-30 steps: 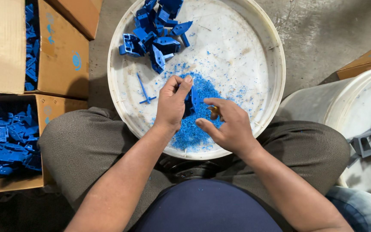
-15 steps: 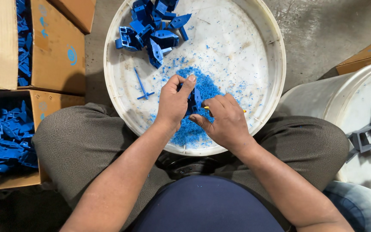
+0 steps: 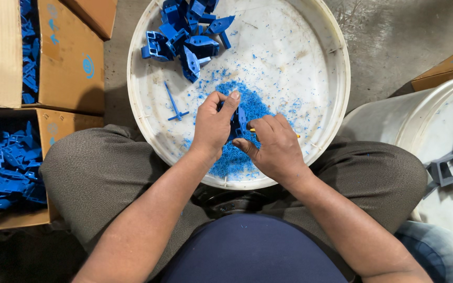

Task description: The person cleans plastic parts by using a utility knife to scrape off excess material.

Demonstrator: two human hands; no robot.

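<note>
My left hand (image 3: 213, 126) grips a small blue plastic part (image 3: 238, 120) over a round white tub (image 3: 310, 63) that rests between my knees. My right hand (image 3: 271, 149) is closed on a thin tool with a yellow tip (image 3: 295, 136) and presses against the same part. Under both hands lies a heap of blue plastic shavings (image 3: 234, 157). A pile of several blue moulded parts (image 3: 184, 36) sits at the tub's far left, and a loose blue sprue stick (image 3: 174, 105) lies on the tub floor left of my left hand.
Two open cardboard boxes stand at the left, the near box (image 3: 6, 173) and the far box (image 3: 69, 57), both with blue parts inside. At the right, another white tub (image 3: 420, 120) holds grey plastic parts (image 3: 449, 167). A brown box corner (image 3: 446, 68) shows behind it.
Both hands have kept working the blue part over the shavings with only small shifts of the fingers. The view has tilted slightly.
</note>
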